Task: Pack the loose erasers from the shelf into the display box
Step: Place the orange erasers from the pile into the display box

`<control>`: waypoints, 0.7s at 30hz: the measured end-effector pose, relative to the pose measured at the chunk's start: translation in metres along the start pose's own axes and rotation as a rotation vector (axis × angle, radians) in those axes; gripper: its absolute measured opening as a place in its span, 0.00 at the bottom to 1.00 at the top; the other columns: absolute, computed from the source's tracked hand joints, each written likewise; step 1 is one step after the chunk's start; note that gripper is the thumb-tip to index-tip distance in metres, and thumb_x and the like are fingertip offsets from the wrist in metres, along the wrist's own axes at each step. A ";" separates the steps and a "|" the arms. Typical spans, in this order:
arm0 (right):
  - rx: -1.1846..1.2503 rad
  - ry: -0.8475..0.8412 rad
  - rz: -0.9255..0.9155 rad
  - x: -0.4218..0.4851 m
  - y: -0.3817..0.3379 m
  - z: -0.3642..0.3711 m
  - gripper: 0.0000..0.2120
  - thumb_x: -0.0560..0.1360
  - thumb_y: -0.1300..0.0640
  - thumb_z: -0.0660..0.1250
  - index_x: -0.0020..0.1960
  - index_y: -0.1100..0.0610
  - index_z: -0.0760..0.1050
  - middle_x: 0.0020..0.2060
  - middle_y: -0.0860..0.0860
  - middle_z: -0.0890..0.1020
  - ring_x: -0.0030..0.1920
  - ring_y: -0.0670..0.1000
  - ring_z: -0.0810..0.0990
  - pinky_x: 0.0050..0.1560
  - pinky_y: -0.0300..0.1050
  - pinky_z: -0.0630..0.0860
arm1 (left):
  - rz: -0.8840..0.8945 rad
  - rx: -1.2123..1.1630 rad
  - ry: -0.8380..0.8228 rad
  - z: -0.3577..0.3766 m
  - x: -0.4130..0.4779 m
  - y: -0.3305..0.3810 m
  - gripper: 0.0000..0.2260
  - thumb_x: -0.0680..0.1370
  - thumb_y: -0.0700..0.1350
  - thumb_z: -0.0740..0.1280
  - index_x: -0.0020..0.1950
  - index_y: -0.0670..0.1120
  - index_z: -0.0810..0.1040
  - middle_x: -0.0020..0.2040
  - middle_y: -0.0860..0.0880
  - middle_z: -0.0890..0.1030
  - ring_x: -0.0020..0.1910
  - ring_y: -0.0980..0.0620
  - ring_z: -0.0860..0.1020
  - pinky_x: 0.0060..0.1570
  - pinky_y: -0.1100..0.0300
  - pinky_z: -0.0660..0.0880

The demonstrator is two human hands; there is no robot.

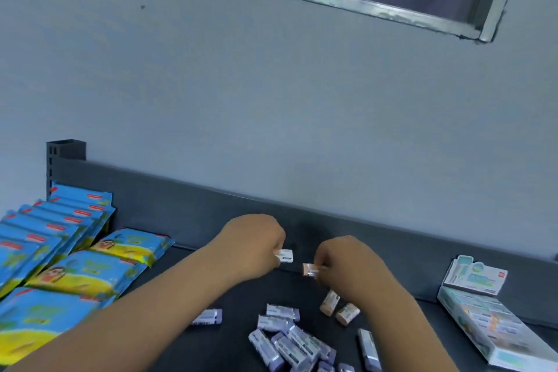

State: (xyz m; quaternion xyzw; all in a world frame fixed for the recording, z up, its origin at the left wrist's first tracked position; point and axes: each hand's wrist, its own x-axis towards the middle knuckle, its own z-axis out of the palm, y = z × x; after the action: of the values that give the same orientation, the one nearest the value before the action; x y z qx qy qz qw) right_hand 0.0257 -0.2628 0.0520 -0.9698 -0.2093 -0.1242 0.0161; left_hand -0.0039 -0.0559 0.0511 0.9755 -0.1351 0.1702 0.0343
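My left hand point(255, 246) pinches a white-sleeved eraser point(285, 256) above the dark shelf point(235, 338). My right hand point(347, 266) pinches an orange eraser point(309, 269) just to its right; the two erasers are apart. Below the hands lie several loose purple erasers point(290, 341) in a pile, one more point(208, 316) beside my left forearm, and two orange erasers point(338, 308) near my right wrist. The display box point(498, 332) stands at the right with its lid flap point(474, 275) raised and erasers inside.
Blue and yellow packets point(60, 257) are stacked along the left of the shelf. A raised dark rim point(187, 193) runs along the shelf's back against a pale wall. A window frame point(377, 9) is high up on the wall.
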 end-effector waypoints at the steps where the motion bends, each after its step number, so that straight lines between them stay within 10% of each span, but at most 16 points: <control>1: 0.009 0.066 0.024 -0.002 0.001 -0.007 0.05 0.70 0.51 0.69 0.44 0.50 0.79 0.41 0.45 0.80 0.44 0.49 0.79 0.42 0.46 0.77 | 0.024 0.049 0.058 -0.011 0.000 0.003 0.05 0.75 0.48 0.67 0.47 0.49 0.81 0.47 0.51 0.78 0.47 0.48 0.78 0.43 0.53 0.75; 14: 0.464 0.733 -0.021 -0.047 0.019 -0.047 0.12 0.70 0.61 0.78 0.51 0.51 0.84 0.44 0.43 0.82 0.45 0.46 0.80 0.49 0.43 0.77 | 0.077 -0.225 0.468 -0.068 -0.008 0.058 0.09 0.80 0.48 0.65 0.57 0.56 0.82 0.53 0.56 0.76 0.52 0.55 0.73 0.51 0.57 0.72; 21: 0.637 0.826 0.069 -0.074 0.057 -0.028 0.11 0.71 0.61 0.78 0.51 0.52 0.84 0.46 0.41 0.81 0.51 0.37 0.78 0.50 0.21 0.68 | 0.065 -0.328 0.520 -0.041 0.002 0.112 0.06 0.78 0.46 0.68 0.52 0.53 0.84 0.48 0.55 0.78 0.49 0.53 0.74 0.51 0.52 0.74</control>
State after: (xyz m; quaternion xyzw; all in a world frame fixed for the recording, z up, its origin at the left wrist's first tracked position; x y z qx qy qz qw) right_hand -0.0231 -0.3467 0.0622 -0.7934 -0.1806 -0.4260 0.3955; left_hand -0.0464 -0.1597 0.0923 0.8758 -0.1787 0.3910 0.2195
